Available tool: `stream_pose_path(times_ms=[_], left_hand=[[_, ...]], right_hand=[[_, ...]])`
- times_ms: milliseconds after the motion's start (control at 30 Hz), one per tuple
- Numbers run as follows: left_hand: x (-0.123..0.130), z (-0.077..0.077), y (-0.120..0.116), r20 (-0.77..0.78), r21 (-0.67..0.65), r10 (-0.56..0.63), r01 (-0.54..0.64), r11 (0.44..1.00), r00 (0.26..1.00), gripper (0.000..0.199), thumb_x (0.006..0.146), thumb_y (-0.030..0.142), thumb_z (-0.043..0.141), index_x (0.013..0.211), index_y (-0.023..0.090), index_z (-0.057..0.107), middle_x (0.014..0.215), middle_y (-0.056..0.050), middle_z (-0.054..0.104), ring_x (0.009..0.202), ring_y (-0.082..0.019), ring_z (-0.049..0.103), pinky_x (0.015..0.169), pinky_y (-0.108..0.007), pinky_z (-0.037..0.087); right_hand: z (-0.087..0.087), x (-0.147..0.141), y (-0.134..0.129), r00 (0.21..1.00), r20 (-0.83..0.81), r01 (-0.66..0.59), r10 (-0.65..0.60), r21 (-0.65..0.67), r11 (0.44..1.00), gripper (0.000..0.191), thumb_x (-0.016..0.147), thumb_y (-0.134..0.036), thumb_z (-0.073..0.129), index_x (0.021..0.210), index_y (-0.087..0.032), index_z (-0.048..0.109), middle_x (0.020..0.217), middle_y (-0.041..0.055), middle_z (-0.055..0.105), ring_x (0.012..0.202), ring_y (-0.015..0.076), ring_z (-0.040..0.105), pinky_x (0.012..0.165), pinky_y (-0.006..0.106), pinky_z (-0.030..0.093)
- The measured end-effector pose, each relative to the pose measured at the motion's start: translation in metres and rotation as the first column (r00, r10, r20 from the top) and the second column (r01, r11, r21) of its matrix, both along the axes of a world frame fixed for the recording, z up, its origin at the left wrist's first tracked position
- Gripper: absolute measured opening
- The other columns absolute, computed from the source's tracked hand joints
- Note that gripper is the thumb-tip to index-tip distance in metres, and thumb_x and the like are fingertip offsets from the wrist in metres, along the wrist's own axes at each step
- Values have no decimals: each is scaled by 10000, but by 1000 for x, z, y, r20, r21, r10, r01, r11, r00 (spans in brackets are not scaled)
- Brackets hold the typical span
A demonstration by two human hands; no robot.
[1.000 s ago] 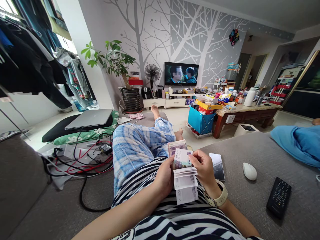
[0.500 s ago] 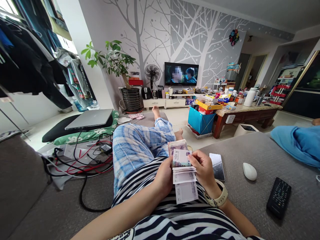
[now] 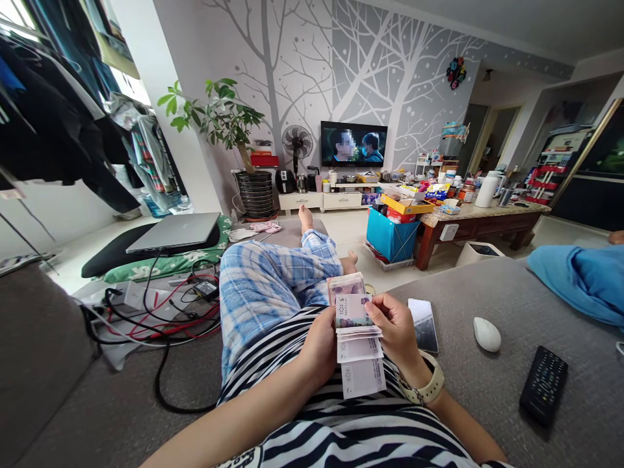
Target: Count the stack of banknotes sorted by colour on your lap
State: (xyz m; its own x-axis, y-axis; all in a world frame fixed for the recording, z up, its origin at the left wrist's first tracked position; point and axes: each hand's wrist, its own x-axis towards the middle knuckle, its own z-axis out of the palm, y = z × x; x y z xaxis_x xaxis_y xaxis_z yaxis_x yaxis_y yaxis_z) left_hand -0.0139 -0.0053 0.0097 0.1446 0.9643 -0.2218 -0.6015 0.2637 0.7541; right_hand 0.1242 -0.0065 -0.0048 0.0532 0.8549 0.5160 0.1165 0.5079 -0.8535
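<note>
A stack of banknotes is held between my two hands above my lap. My left hand is closed around the stack's left side. At its upper right edge, my right hand pinches a note between thumb and fingers. Several notes are folded down toward me, their pale ends fanned over my striped shirt. Behind them the far part of the stack stands up, pinkish. The left fingers behind the notes are hidden. A cream watch is on my right wrist.
On the grey sofa to my right lie a phone, a white mouse, a black remote and blue cloth. Tangled cables and a laptop are at left. A cluttered table stands ahead right.
My right thumb and fingers have shifted very slightly left at the top note. The hanging notes have moved a little. Both hands keep their hold.
</note>
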Motion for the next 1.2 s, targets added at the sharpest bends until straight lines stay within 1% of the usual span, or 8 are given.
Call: stream_pose_path(times_ms=[200,433,700,967,1033,1133,1200], left_hand=[[0,-1,-1,10,17,-1,1,1000,1000,163,777,228,651,832,104,742,848,-94,773,753,-194,690,773,-291,532],[0,0,-1,6,55,-49,48,997,999,209,750,231,656,867,92,758,909,-113,780,810,-225,701,842,-329,529],[0,-1,-1,28,34,-27,26,999,999,194,730,225,678,865,105,750,878,-89,778,776,-202,692,813,-309,529],[0,-4,0,15,46,-47,46,998,999,215,758,230,666,892,81,743,905,-120,778,788,-218,705,815,-326,542],[1,-4,0,33,19,-42,41,999,999,191,780,214,646,889,83,732,881,-114,775,762,-205,705,800,-314,545],[1,-1,-1,71,-66,0,5,998,997,160,823,190,598,876,90,712,816,-106,764,714,-190,701,774,-305,549],[1,2,-2,79,-105,13,-4,994,997,164,840,184,580,877,87,706,803,-111,760,690,-188,699,764,-310,554]], right_hand=[[-1,1,0,1000,18,5,-5,3,1000,281,927,-402,590,760,-177,616,629,-13,569,582,132,490,540,241,361],[-2,0,0,1000,26,-1,1,10,1000,294,937,-413,576,771,-175,622,633,-11,573,586,135,494,551,245,366],[-3,1,0,1000,28,-11,11,32,999,303,952,-418,554,778,-178,612,645,-10,579,596,143,515,554,249,368],[-2,2,-1,1000,14,0,-1,74,997,305,967,-400,530,756,-191,598,635,-15,560,596,143,500,562,254,362],[-2,2,-2,1000,-2,-10,10,74,997,344,977,-405,512,718,-193,592,618,-12,558,570,138,482,550,258,354],[-2,1,-1,997,-25,-74,76,56,996,421,999,-426,465,672,-193,590,594,2,577,530,134,473,540,263,362],[-2,1,0,995,-31,-92,93,32,995,405,982,-438,500,666,-196,579,576,0,580,526,136,491,551,263,380]])
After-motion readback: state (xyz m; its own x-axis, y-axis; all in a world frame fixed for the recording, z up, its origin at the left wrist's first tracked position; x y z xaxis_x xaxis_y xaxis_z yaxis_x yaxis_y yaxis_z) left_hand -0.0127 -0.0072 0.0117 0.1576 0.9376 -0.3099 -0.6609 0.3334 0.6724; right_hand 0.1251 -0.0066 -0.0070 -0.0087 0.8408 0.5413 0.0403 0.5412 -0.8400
